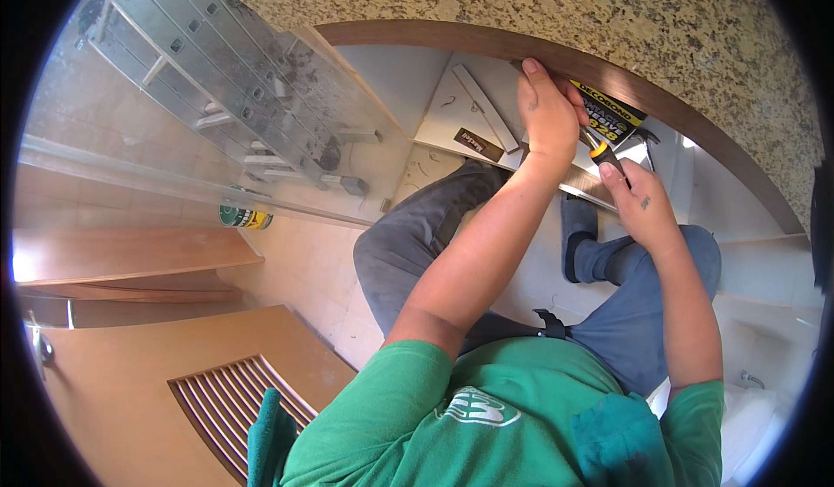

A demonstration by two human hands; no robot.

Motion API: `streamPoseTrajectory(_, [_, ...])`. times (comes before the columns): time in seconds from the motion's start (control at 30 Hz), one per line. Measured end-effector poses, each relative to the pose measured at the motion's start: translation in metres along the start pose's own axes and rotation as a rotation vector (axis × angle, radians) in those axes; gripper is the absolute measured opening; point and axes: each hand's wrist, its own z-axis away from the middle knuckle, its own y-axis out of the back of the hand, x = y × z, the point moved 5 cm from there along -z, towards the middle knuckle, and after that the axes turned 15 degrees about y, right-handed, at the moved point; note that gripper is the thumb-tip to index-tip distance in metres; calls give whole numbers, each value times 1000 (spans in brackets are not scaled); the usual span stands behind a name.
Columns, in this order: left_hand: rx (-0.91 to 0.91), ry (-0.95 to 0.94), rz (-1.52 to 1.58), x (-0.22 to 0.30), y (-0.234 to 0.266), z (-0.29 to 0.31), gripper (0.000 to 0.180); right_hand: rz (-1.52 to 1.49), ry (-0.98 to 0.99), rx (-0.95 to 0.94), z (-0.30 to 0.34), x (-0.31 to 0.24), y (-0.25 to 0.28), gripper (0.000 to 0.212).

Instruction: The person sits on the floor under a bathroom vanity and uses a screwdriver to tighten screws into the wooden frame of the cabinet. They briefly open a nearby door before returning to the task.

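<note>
Slanting between hands (549, 115) (645, 200): yellow-banded tool (599, 152)

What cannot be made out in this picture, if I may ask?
Head view: tip of the tool in the right hand, hidden behind the left hand.
Head view: top of the yellow-black container, hidden by the brown edging.
Head view: upper end of the ladder, cut off by the top edge.

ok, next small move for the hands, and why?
Probably ease the bare left hand sideways: the bare right hand grips a black-and-yellow-handled tool whose metal shaft seems aimed toward it, while the left hand is up at the curved dark-brown wooden edge. Tip contact isn't clear.
</note>
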Motion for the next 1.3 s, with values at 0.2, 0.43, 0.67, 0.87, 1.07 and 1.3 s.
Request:
streamPoseTrajectory(0.2, [-12,2,37,-6,0,-8,53,42,-22,-13,-2,4,2,56])
streamPoseTrajectory(0.43, [-37,-25,35,-9,2,-18,55,88,-32,-22,-7,-3,7,58])
streamPoseTrajectory(0.67, [0,-24,-43,-6,1,-10,56,20,-33,-40,-5,5,5,58])
streamPoseTrajectory(0.87, [44,-25,-20,-7,3,-1,55,11,-57,-69,-1,5,3,57])
streamPoseTrajectory(1.07, [26,-33,-24,-3,6,-4,56,-30,-57,-60,-2,10,-3,58])
streamPoseTrajectory(1.3, [-10,-18,-8,-4,5,-12,57,-51,-123,-50,-3,7,-3,52])
